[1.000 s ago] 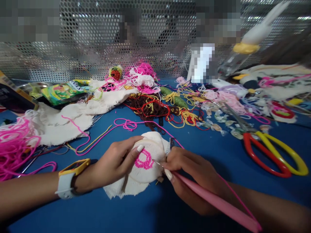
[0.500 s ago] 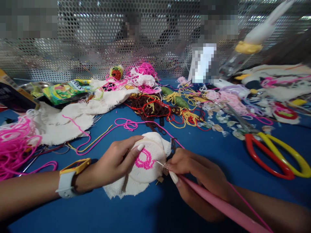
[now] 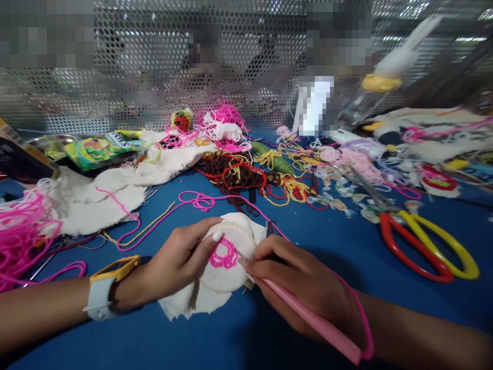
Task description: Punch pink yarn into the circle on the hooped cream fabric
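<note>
My left hand, wearing a watch with a yellow case, grips the left rim of a round embroidery hoop. White cloth is stretched in it, its frayed edges hanging out below. Bright pink looped stitches form a ring on the cloth. My right hand is closed around a pink punch needle, its thin metal tip against the cloth at the right side of the stitches. Where the tip enters is partly hidden by my fingers. Pink yarn loops from the tool's back end over my right wrist.
Scissors with red and yellow handles lie at right. Tangled brown and red yarn sits behind the hoop, wrapped candies right of it. A pink yarn heap and white cloth lie left. A perforated metal panel stands behind.
My right hand has moved left and closer to the stitches, and the needle tip shows less. The yarn at the tool's back end now curves in a loop. The view has shifted slightly.
</note>
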`<state>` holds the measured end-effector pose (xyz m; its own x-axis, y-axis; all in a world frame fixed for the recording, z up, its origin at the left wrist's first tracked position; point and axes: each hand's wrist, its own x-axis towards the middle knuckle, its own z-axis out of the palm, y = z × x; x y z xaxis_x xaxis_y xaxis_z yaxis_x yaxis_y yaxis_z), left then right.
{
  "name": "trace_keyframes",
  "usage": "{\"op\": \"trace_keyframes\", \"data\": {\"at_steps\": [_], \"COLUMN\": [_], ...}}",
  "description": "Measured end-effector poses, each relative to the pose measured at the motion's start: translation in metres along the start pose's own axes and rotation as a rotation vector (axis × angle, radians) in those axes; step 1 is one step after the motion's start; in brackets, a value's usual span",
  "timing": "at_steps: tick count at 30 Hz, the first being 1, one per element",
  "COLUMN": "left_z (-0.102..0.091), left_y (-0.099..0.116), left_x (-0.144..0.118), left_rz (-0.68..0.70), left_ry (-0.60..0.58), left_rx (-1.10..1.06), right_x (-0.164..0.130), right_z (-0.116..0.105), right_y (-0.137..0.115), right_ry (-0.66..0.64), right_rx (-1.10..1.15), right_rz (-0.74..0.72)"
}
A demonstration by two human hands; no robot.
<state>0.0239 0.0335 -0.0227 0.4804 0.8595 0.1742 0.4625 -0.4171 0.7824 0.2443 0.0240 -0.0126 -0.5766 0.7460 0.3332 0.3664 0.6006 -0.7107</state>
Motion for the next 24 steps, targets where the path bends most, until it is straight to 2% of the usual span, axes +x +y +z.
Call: {"op": "trace_keyframes", "data": {"at_steps": [2,4,7,10,12,15,17,20,24], "left_z": [0.0,0.001,0.0,-0.005,-0.009,-0.013,-0.012,-0.006,0.002], "left_y": [0.0,0.001,0.004,0.009,0.013,0.017,0.016,0.01,0.003], "left_x": [-0.001,-0.001,-0.002,-0.002,0.0,0.001,0.002,0.0,-0.006], "left_rz": [0.022,0.039,-0.003,-0.062,-0.071,-0.069,-0.055,-0.007,0.031], "left_ry": [0.002,-0.005,0.012,0.103,0.131,0.1,0.071,0.067,0.079], "left_rx": [-0.004,-0.012,-0.073,-0.21,-0.336,-0.459,-0.434,-0.273,-0.115], "right_x": [0.003,0.004,0.002,-0.002,-0.004,-0.002,0.0,0.003,0.002], "right_z": [0.002,0.003,0.002,0.002,0.004,0.009,0.011,0.012,0.011], "right_y": [0.002,0.004,0.007,0.01,0.012,0.013,0.011,0.009,0.012], "right_ry": [0.003,0.006,0.051,0.113,0.179,0.304,0.356,0.415,0.389], "right_rx": [0.106,0.157,0.063,-0.066,-0.092,-0.092,-0.097,-0.083,-0.098], "right_rz": [0.159,0.195,-0.009,-0.259,-0.304,-0.253,-0.232,-0.226,-0.223]}}
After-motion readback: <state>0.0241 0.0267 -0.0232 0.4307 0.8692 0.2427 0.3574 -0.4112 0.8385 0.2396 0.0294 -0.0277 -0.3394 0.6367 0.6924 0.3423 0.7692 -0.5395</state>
